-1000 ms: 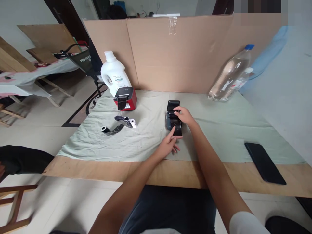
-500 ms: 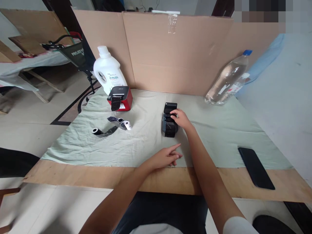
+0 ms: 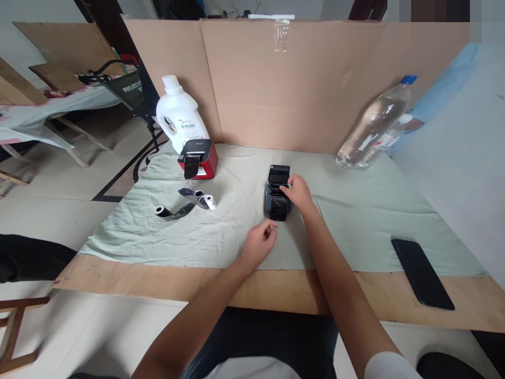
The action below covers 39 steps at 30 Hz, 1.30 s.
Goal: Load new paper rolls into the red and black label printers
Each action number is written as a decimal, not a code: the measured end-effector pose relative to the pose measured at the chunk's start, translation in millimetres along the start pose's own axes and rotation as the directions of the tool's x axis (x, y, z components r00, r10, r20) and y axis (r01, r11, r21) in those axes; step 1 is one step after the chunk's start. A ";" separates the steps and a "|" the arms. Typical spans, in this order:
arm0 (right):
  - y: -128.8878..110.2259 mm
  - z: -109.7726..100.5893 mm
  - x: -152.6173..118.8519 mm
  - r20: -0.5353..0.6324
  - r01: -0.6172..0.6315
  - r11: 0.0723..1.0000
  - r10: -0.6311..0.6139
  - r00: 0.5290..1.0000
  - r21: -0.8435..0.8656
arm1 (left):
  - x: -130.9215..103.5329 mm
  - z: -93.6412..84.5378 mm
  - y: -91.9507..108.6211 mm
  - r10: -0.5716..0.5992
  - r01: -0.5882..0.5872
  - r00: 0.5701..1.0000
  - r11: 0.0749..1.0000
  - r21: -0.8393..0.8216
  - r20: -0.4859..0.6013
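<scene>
A small dark portable printer [image 3: 268, 202] stands on the cloth with its lid [image 3: 279, 173] raised at the far side. A black printed strip [image 3: 278, 209] hangs over its near side. My right hand [image 3: 300, 192] grips the printer's right edge near the lid hinge, thumb over the opening. Just in front of the strip, my left hand [image 3: 260, 242] is curled closed, with nothing visible in its fingers. To the left lie a black paper roll [image 3: 161, 211] with its end unrolled and a white roll [image 3: 210, 201] beside more dark strip.
A red and black label printer [image 3: 211, 160] with a dark strip stands before a white detergent bottle [image 3: 183, 113]. Clear plastic bottles [image 3: 373, 126] lean at the back right against the cardboard screen [image 3: 284, 95]. A black phone [image 3: 422, 273] lies at the front right.
My left hand has moved up toward the printer and curled its fingers, which were stretched out before. My right hand's fingers have shifted to the printer's right edge.
</scene>
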State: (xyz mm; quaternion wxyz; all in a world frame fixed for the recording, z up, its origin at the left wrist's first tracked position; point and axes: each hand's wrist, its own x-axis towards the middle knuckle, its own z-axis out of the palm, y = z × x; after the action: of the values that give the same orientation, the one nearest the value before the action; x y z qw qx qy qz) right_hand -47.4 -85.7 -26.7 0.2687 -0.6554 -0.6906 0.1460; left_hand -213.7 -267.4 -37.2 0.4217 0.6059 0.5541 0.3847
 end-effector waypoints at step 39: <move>-5.6 -34.5 -8.1 0.434 -0.243 0.918 0.090 0.896 0.312 | 21.5 -7.0 -12.9 0.020 -0.016 0.999 0.994 0.111 -0.036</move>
State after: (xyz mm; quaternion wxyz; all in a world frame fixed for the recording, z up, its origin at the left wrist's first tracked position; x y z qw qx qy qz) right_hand -32.6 -99.4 3.0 0.2185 -0.6074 -0.6335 0.4267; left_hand -222.8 -245.0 -46.8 0.3735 0.6260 0.5769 0.3685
